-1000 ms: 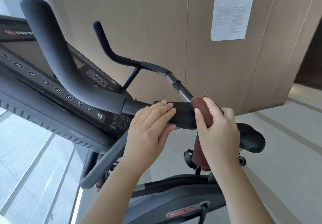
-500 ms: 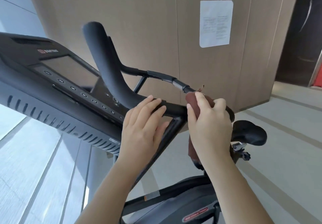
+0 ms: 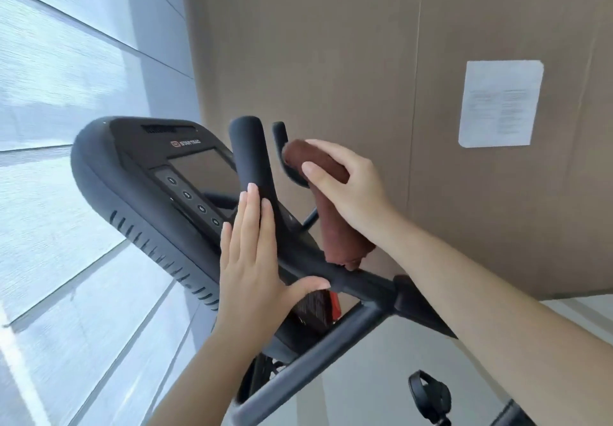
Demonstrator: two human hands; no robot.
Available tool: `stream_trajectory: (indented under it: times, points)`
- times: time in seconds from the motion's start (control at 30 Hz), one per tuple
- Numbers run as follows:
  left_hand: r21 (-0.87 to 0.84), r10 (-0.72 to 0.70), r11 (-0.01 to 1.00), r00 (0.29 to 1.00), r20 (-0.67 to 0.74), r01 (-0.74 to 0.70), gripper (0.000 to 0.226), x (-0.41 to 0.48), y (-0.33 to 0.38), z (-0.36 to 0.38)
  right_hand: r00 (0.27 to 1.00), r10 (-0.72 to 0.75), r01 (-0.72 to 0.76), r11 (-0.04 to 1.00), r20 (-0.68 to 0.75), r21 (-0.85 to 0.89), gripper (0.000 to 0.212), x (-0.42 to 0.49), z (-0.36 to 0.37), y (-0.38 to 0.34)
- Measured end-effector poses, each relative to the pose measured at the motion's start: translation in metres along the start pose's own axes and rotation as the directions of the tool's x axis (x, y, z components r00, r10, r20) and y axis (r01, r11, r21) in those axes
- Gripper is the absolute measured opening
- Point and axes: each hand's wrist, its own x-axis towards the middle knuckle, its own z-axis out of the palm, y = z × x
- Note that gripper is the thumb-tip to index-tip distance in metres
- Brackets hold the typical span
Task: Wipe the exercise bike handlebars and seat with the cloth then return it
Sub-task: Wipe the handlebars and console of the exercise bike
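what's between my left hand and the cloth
Head view: the black handlebar. The left hand rests flat on it; the cloth hangs just past it.

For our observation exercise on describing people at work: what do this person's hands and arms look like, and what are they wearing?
The left hand and right hand are bare: no gloves, rings, watch or bracelet. No sleeve shows on the left forearm or right forearm within the picture. The fingernails are short, without coloured polish.
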Motion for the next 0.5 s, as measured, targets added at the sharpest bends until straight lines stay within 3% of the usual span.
stream_trajectory:
  times: [0.13,0.23,0.37,0.43,0.5]
  points:
    - [0.061,-0.021,0.998,0.999,0.031,0.019,0.114,0.006,0.001,-0.007,0.993,-0.103,0.097,0.988,0.053,0.118,0.038,0.013,0.030,0.008]
    - [0.067,-0.017,0.998,0.999,0.050,0.013,0.112,0.007,0.000,-0.010,0.957,-0.173,0.144,0.980,0.232,0.135,0.042,0.001,0.017,0.024]
    - [0.080,-0.009,0.997,0.997,0.079,0.003,0.105,0.009,-0.004,-0.018,0.755,-0.274,0.401,0.912,0.595,-0.089,0.043,-0.019,-0.015,0.031]
    - [0.071,-0.026,0.997,0.996,0.089,0.019,0.102,0.011,-0.004,-0.023,0.720,-0.286,0.446,0.889,0.633,-0.106,0.041,-0.022,-0.024,0.030]
    - [0.051,-0.034,0.998,0.996,0.088,0.030,0.100,0.009,-0.002,-0.026,0.772,-0.289,0.364,0.931,0.566,-0.020,0.038,-0.019,-0.028,0.025]
